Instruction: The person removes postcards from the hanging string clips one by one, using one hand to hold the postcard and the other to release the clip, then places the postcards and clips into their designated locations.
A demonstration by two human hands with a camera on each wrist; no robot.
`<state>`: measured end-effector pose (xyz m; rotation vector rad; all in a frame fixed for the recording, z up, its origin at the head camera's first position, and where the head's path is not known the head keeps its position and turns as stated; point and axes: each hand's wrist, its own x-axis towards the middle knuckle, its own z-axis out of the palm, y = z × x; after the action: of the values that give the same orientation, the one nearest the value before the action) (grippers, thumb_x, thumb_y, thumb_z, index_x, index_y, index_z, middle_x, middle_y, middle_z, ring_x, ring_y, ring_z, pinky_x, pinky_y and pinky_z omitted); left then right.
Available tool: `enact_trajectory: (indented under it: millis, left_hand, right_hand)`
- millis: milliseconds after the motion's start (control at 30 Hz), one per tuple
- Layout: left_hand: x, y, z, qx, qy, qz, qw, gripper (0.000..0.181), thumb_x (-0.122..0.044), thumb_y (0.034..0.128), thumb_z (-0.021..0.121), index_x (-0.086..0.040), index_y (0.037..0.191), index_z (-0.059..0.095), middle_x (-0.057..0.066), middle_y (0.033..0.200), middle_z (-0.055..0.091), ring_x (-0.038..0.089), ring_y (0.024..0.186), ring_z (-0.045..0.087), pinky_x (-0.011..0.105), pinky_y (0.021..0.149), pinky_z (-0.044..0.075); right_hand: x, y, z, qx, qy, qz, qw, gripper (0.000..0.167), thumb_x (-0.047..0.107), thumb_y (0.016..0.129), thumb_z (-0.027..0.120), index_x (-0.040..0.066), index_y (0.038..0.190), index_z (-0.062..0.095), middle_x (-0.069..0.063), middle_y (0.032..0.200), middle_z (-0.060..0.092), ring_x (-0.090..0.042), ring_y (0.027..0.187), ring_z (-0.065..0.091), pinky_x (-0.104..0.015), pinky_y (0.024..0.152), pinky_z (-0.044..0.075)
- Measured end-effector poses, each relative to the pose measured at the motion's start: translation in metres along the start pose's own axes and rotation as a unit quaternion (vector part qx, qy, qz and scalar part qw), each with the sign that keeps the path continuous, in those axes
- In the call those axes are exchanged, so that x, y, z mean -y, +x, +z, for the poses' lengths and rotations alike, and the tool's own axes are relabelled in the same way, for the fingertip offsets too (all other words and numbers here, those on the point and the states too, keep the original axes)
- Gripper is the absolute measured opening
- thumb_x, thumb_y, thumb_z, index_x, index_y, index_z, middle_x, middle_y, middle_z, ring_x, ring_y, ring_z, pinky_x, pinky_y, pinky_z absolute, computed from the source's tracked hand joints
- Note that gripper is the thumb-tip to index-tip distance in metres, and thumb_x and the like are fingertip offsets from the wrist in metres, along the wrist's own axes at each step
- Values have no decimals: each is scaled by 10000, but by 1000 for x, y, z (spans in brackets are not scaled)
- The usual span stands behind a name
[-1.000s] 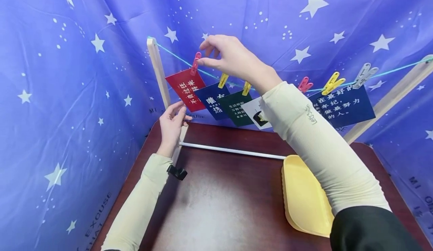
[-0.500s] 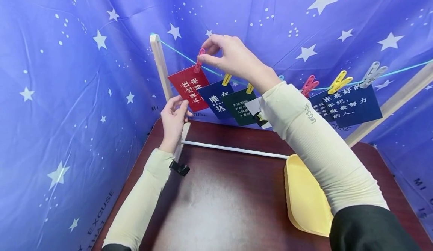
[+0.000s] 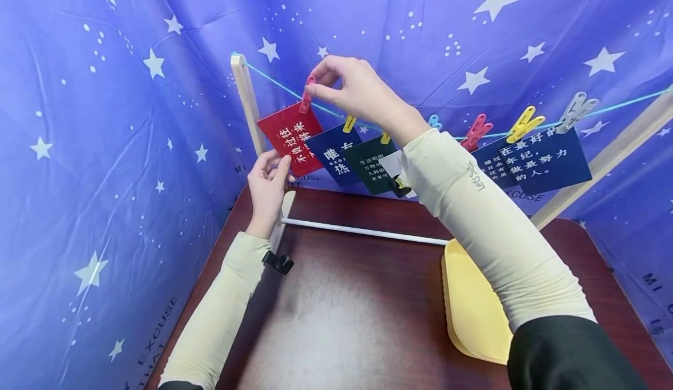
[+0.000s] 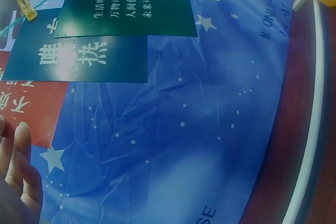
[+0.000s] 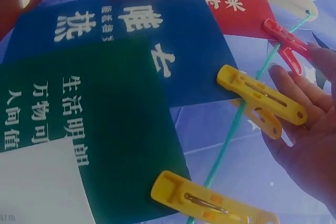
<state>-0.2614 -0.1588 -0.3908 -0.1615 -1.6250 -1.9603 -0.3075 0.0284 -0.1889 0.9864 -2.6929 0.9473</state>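
Note:
A red card [image 3: 290, 139] hangs at the left part of a green string, under a red clip [image 3: 306, 95]. My right hand [image 3: 363, 93] pinches the upper end of that clip between thumb and fingers; in the right wrist view the thumb of the right hand [image 5: 310, 129] meets the red clip [image 5: 283, 36]. With curled fingers, my left hand [image 3: 267, 190] holds the lower left edge of the card; the left wrist view shows the left hand [image 4: 21, 174] at the red card [image 4: 39, 116].
Beside the red card hang a blue card [image 3: 333, 156], a green card [image 3: 368, 171] and others on clips. Wooden posts [image 3: 247, 101] hold the string. A white rod [image 3: 363, 231] crosses low over the brown table [image 3: 336, 296]; a yellow tray [image 3: 473, 314] stands at right.
The fingers of my right hand have closed in on the red clip, whose top stood clear of the index finger earlier. My left hand stays at the red card's lower edge.

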Motion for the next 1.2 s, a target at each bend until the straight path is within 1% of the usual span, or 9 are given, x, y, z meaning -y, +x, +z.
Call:
enact_trajectory:
  millis: [133, 233, 367, 600, 733, 833, 967, 1100, 1200]
  left_hand:
    - [1, -1, -2, -121, -76, 64, 9999, 106, -41, 1004, 681, 42, 1070, 682, -36, 766, 685, 89, 533, 624, 199, 485, 438]
    - [2, -1, -3, -167, -244, 158, 9994, 19, -8, 1000, 671, 0, 992, 686, -27, 736, 684, 83, 529, 625, 199, 496, 473]
    - [1, -2, -4, -158, -433, 313, 9984, 64, 16, 998, 664, -17, 950, 692, -12, 694, 683, 74, 540, 631, 185, 513, 513]
    - [0, -1, -4, -194, -436, 397, 9981, 55, 13, 995, 669, 43, 957, 695, -3, 661, 684, 102, 541, 635, 195, 532, 533]
    - [-1, 0, -4, -192, -402, 403, 9982, 69, 8, 998, 667, 53, 951, 690, -6, 650, 678, 123, 535, 631, 188, 533, 527]
    - [-1, 1, -4, -170, -340, 431, 9983, 74, 0, 999, 670, 53, 952, 690, -12, 650, 677, 125, 539, 631, 188, 536, 527]
    - [-2, 1, -4, -165, -309, 500, 9981, 74, 4, 1000, 668, 46, 943, 688, -24, 648, 678, 95, 541, 632, 184, 536, 525]
    - [-3, 2, -3, -153, -277, 596, 9977, 89, 1, 1002, 666, 59, 937, 681, -27, 651, 678, 64, 544, 635, 193, 535, 528]
    - [-4, 2, -2, -129, -327, 594, 9976, 86, -2, 1002, 667, 50, 937, 689, -17, 658, 680, 80, 548, 639, 201, 537, 531]
  right_hand:
    - [4, 0, 4, -20, 284, 238, 9993, 304, 326, 1039, 647, 117, 1257, 687, -10, 1138, 748, -133, 1052, 653, -289, 943, 514]
    - [8, 0, 7, -30, 417, 392, 9984, 304, 326, 1033, 658, 122, 1258, 679, -5, 1134, 740, -127, 1066, 649, -286, 949, 518]
    - [10, 0, 10, -71, 518, 385, 9979, 294, 307, 1032, 660, 106, 1246, 644, -18, 1119, 716, -119, 1045, 635, -274, 911, 516]
    - [6, -1, 15, -176, 460, 75, 9988, 244, 256, 1050, 630, 81, 1209, 570, -25, 1102, 705, -160, 991, 611, -287, 862, 464]
    - [5, -1, 16, -312, 391, -269, 9984, 204, 215, 1049, 628, 66, 1167, 553, -21, 1066, 736, -160, 1050, 611, -319, 907, 437]
    - [6, -2, 15, -502, 243, -474, 9973, 174, 202, 1049, 626, 58, 1129, 570, -24, 1046, 742, -174, 1080, 578, -315, 910, 412]
    - [5, -3, 14, -735, 81, -543, 9958, 155, 204, 1051, 624, 59, 1087, 588, -22, 1045, 735, -212, 1034, 512, -288, 846, 380]
    - [3, -3, 14, -1010, 106, -714, 9923, 138, 182, 1047, 629, 46, 1046, 600, -40, 1036, 730, -205, 1027, 515, -266, 834, 378]
    - [3, -3, 14, -1206, 163, -880, 9887, 130, 159, 1039, 637, 35, 1013, 610, -66, 1022, 721, -200, 1023, 525, -260, 821, 381]
